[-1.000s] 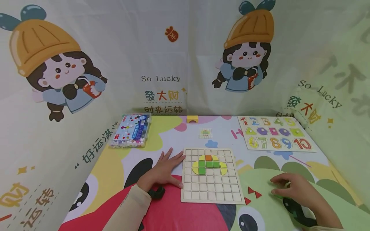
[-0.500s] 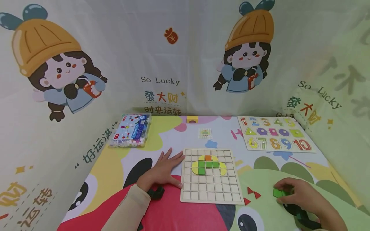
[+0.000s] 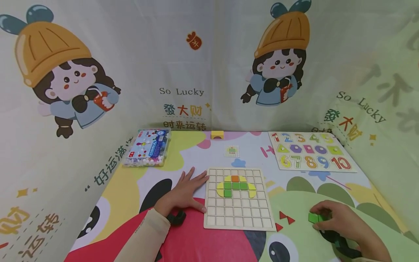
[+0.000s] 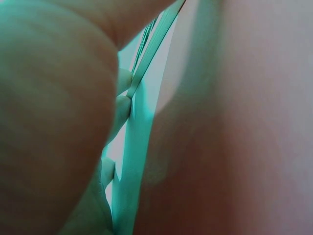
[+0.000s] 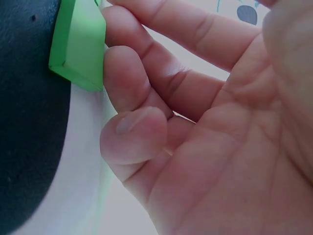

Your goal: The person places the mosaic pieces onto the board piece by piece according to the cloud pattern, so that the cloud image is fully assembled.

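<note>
In the head view my left hand lies spread, its fingertips and thumb touching the left edge of the wooden grid board. Orange, green and yellow pieces form an arch shape on the board. My right hand is low over the cloth at the right, fingers and thumb curled round green blocks, partly hidden by the hand. The right wrist view shows a green block against the curled fingertips. Several red triangles lie between board and right hand. The left wrist view shows the board's edge beside fingers.
A clear box of beads stands back left, and a yellow arch block at the back edge. A small pattern card lies behind the board. The number puzzle board is back right. A patterned curtain hangs behind.
My right hand has shifted slightly toward me, and its fingers have come round green blocks that were mostly hidden under it. The left hand has stayed on the board's edge.
</note>
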A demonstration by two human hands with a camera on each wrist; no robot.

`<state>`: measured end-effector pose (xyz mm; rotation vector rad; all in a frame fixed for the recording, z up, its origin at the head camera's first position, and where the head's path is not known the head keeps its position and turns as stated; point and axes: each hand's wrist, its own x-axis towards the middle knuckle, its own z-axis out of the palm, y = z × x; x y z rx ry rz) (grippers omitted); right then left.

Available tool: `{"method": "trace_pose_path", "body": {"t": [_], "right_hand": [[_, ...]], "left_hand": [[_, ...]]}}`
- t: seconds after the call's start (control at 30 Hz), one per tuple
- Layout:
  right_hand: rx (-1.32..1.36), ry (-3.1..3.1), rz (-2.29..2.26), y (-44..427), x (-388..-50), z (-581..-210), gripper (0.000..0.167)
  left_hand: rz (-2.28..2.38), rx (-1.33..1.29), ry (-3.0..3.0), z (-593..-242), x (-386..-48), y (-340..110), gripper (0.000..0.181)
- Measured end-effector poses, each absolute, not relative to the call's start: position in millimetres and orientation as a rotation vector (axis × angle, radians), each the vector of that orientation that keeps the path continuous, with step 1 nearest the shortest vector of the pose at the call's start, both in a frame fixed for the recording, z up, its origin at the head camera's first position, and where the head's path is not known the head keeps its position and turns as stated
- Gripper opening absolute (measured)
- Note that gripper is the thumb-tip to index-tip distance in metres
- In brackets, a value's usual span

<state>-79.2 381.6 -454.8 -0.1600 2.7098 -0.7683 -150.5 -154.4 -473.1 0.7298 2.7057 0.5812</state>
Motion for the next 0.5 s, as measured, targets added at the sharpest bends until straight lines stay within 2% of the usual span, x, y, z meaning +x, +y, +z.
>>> {"method": "trace_pose_path", "body": {"t": [0.5], "right_hand": [[-0.198,2.752,-0.807,382.8,-78.8,-453.5,0.03]], "left_hand": [[0.58,0.731,2.698,-472.5,-151.4,-154.8,0.122]]}}
